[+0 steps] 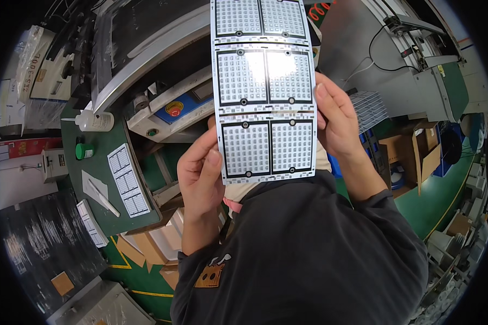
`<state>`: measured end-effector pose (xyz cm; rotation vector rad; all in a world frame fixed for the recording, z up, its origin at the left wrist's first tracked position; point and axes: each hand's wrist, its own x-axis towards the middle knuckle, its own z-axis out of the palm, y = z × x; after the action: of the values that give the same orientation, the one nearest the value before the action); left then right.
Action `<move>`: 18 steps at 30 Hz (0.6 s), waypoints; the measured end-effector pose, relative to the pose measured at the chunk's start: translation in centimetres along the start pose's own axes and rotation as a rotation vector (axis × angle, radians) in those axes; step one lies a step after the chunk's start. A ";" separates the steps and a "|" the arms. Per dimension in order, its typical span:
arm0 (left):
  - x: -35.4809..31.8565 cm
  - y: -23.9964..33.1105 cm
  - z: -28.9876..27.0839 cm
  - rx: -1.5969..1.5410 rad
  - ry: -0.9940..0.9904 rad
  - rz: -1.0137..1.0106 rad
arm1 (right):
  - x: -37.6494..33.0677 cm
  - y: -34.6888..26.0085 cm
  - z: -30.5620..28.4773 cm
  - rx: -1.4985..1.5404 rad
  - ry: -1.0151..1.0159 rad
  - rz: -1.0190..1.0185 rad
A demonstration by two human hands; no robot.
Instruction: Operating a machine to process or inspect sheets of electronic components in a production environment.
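Observation:
A long white circuit board panel (268,146) is held up in front of my body, its upper end running out of the picture. Black lines split its face into several blocks of small grey pads, and a bright glare lies on the middle blocks. My left hand (200,170) pinches the lower left edge, thumb on the face and fingers behind. My right hand (337,114) grips the right edge farther up, with its fingertips partly hidden behind the panel.
On the green table at left lie another white panel (129,181), a squeeze bottle (98,121), a green-lidded jar (84,151) and a white-handled tool (104,199). Ahead stands a machine with a red stop button (174,109). An open cardboard box (417,151) stands at right.

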<state>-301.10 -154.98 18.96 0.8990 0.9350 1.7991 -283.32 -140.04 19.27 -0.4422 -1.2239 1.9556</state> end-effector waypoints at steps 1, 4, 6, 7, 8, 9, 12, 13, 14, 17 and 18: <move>-0.1 -0.2 -0.2 0.025 -0.011 0.023 | 0.0 0.1 -0.2 0.000 -0.001 -0.007; -0.4 -0.5 -0.5 0.061 -0.035 0.042 | -0.4 0.2 -0.7 -0.078 -0.043 -0.086; -0.5 -0.6 -0.7 0.081 -0.048 0.052 | -0.4 0.1 -1.0 -0.073 -0.071 -0.104; -0.5 -0.6 -0.8 0.087 -0.049 0.045 | -0.5 0.1 -1.2 -0.068 -0.099 -0.115; -0.4 -0.6 -0.8 0.093 -0.052 0.040 | -0.5 0.0 -1.4 -0.064 -0.128 -0.128; -0.4 -0.6 -0.8 0.100 -0.055 0.037 | -0.8 0.0 -1.5 -0.064 -0.130 -0.137; -0.3 -1.3 -1.3 0.135 -0.094 0.068 | -2.2 0.4 -2.2 -0.309 -0.125 -0.198; -0.2 -1.6 -1.4 0.153 -0.109 0.081 | -2.7 0.5 -2.7 -0.361 -0.176 -0.205; -0.2 -1.9 -1.6 0.157 -0.121 0.095 | -3.2 0.7 -3.3 -0.414 -0.227 -0.212; 0.0 -2.8 -2.0 0.171 -0.139 0.055 | -4.2 1.4 -4.5 -0.539 -0.313 -0.336; 0.2 -3.0 -1.7 0.171 -0.154 0.065 | -4.7 1.4 -4.9 -0.455 -0.355 -0.275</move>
<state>-301.55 -154.19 15.64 1.1705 0.9801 1.6955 -277.83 -140.97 15.21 -0.1350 -1.8639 1.5551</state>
